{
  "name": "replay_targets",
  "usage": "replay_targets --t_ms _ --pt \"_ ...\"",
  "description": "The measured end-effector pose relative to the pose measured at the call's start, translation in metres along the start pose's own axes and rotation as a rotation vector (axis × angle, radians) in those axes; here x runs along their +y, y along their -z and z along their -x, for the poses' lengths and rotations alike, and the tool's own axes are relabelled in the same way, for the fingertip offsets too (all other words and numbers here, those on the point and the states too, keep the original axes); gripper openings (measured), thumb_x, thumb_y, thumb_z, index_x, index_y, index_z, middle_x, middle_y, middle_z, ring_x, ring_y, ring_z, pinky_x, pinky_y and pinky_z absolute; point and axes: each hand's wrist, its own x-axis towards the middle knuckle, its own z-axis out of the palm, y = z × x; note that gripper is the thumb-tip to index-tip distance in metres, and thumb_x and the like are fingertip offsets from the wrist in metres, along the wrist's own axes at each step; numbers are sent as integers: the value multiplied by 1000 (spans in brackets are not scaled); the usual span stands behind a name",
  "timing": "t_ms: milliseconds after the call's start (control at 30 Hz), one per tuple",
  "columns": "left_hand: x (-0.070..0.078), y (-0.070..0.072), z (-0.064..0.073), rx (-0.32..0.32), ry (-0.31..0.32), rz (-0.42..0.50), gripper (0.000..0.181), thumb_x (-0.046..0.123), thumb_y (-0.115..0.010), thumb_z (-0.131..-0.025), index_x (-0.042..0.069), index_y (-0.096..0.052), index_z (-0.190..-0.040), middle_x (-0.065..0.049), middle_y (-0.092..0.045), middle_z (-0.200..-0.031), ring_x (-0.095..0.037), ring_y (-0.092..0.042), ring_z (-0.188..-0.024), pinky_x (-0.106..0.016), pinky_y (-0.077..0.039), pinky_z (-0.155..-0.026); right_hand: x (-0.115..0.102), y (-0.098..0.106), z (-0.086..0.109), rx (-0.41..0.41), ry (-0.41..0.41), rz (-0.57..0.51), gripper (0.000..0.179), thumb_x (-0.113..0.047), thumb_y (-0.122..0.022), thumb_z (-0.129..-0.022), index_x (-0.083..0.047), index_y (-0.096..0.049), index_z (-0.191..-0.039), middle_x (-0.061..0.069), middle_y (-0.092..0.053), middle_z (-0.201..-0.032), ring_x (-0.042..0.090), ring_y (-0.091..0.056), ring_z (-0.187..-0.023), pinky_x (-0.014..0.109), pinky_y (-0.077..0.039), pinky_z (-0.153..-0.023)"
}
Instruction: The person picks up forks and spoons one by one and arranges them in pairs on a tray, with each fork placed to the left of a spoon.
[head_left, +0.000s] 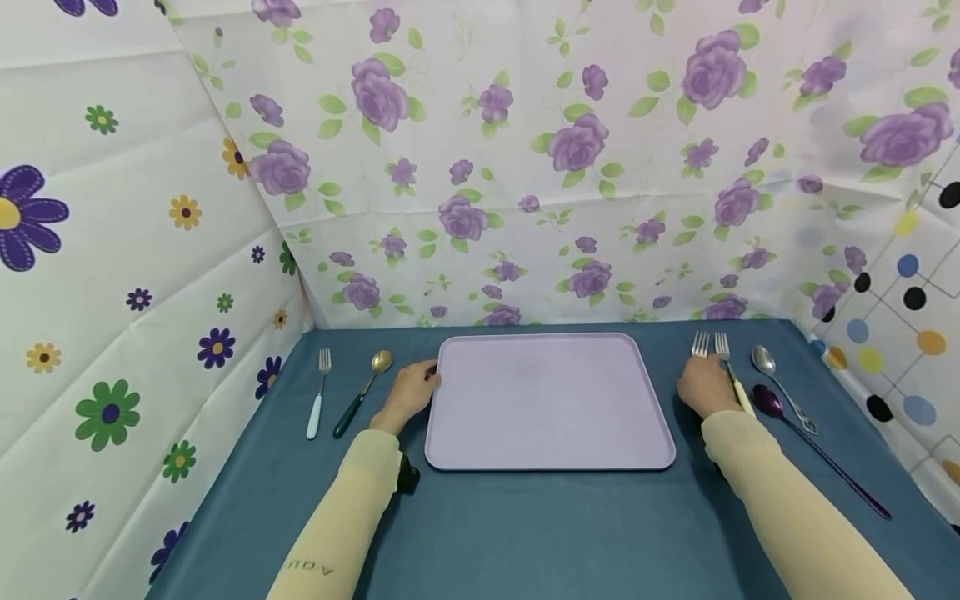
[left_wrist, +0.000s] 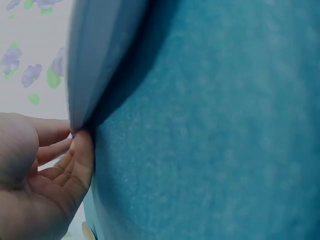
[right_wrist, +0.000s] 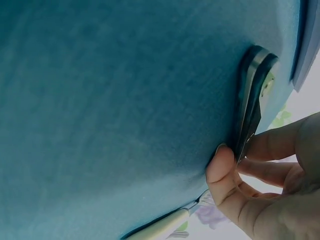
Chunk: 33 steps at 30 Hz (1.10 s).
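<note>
My left hand [head_left: 410, 392] is at the left edge of a pale lilac tray [head_left: 551, 400]. In the left wrist view, its thumb and fingers pinch the tray's rim [left_wrist: 97, 65]. My right hand [head_left: 707, 386] pinches a fork [head_left: 700, 342], whose tines point away from me. The right wrist view shows this fork's handle [right_wrist: 247, 100] between thumb and fingers, close over the cloth. Just right of that hand lies a second fork [head_left: 722, 345] with a cream handle [right_wrist: 162, 225], partly hidden by the hand in the head view.
Left of the tray lie a fork with a light blue handle [head_left: 315, 417] and a gold spoon with a dark green handle [head_left: 348, 414]. A silver spoon [head_left: 763, 360] and a long purple spoon [head_left: 813, 446] lie at the right. Flowered cloth [head_left: 487, 275] hangs behind the blue-covered table [head_left: 540, 533].
</note>
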Motion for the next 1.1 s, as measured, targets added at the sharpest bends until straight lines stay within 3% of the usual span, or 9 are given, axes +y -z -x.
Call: replay_targets --t_ms 133,200,467,800,1100 --pt "0 -1 1 -19 19 42 44 11 -56 -107 -3 -53 -149 -18 -70 -107 -22 -69 -79 -37 -60 -70 2 -2 -1 9 -14 -4 34 -3 -49 -95 28 -59 -107 55 -42 -119 63 -58 -96 70 -50 -83" --pt "0 -1 2 -24 23 68 44 10 -56 -107 -4 -53 -149 -16 -70 -103 -19 -68 -74 -34 -59 -66 3 -3 -1 8 -19 -2 34 -3 -49 -95 27 -60 -107 55 -43 -117 63 -58 -95 70 -50 -82" --pt "-5 -1 3 -24 21 135 43 8 -55 -107 -5 -54 -148 -15 -68 -97 -19 -67 -74 -34 -60 -66 5 -7 -5 -18 -54 -9 38 0 -45 -98 30 -51 -120 55 -40 -123 63 -57 -101 70 -50 -85" --pt "-12 -1 4 -43 38 203 44 12 -58 -106 -4 -55 -147 -16 -68 -104 -19 -69 -80 -33 -61 -71 8 -10 -5 34 -35 5 40 -1 -45 -97 32 -49 -119 53 -44 -117 65 -58 -98 70 -50 -83" --pt "-15 5 4 -94 23 217 47 9 -58 -106 -5 -50 -151 -15 -66 -105 -21 -69 -85 -34 -61 -76 6 -10 -9 13 -62 0 41 -3 -49 -99 30 -49 -124 52 -43 -121 64 -57 -100 69 -51 -82"
